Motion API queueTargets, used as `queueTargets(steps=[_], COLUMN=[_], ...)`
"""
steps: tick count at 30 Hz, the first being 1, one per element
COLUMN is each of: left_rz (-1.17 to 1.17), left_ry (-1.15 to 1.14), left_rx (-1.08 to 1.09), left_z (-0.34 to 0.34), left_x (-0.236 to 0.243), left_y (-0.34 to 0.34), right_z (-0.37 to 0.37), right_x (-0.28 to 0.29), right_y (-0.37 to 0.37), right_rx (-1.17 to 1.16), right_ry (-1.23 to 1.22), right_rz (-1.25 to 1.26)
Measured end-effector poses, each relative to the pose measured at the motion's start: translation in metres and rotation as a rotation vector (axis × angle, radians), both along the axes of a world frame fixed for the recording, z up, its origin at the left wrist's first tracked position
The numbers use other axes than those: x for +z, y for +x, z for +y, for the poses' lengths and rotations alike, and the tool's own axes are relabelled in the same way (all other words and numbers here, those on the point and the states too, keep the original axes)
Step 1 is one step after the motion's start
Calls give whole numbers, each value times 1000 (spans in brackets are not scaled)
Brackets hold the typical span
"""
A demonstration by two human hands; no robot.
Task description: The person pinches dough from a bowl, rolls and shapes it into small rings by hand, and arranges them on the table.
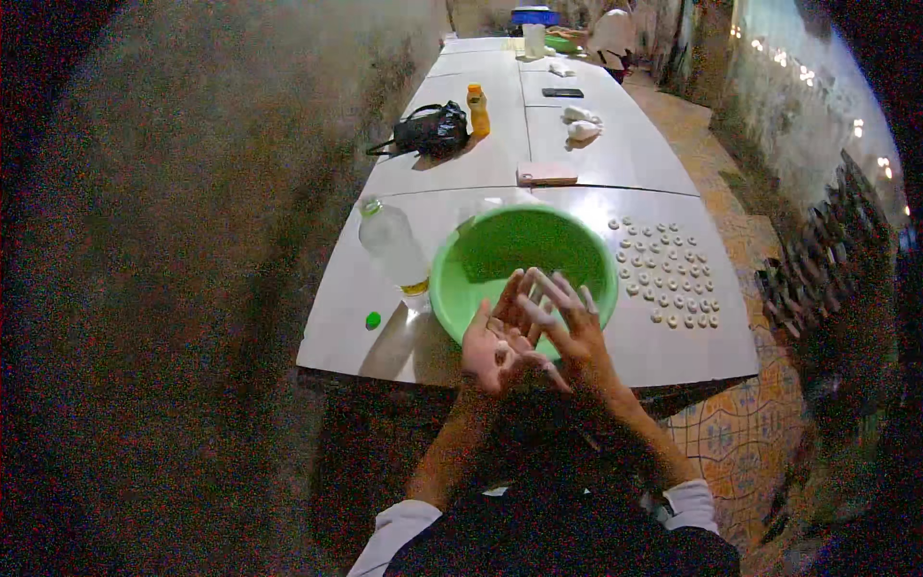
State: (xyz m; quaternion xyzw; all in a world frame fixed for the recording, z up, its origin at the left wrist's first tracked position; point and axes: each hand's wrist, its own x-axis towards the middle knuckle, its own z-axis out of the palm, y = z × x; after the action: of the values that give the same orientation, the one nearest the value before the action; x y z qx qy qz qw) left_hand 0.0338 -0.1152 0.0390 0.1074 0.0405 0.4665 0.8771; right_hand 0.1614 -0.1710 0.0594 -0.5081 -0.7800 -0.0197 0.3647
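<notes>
White tabletops (577,163) are seen stretching down a dim room. Both palms are pressed together above the near rim of a green basin (524,264): the left hand (495,341) lies open with palm up, the right hand (567,322) is laid across it with fingers spread; whether anything is held between them cannot be told. Rows of small white pieces (668,274) are laid out right of the basin, a clear bottle (394,250) left.

basin (452,279) on table (673,356) | bottle (394,250) left of basin | small round pieces (668,274) right | bag (433,130) behind
</notes>
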Motion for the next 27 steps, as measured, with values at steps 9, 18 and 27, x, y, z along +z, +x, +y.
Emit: queueTargets(steps=[9, 18, 27], left_rz=[-313, -450, -278], left_ry=[-20, 0, 56], left_rx=[-91, -141, -209], left_z=[3, 20, 26], left_x=[13, -6, 6], left_y=[-24, -48, -52], right_z=[-9, -8, -3], right_x=[-11, -16, -31], right_y=[-38, -62, -74], right_rx=[107, 25, -102], right_ry=[0, -25, 101], right_rz=[-259, -188, -232])
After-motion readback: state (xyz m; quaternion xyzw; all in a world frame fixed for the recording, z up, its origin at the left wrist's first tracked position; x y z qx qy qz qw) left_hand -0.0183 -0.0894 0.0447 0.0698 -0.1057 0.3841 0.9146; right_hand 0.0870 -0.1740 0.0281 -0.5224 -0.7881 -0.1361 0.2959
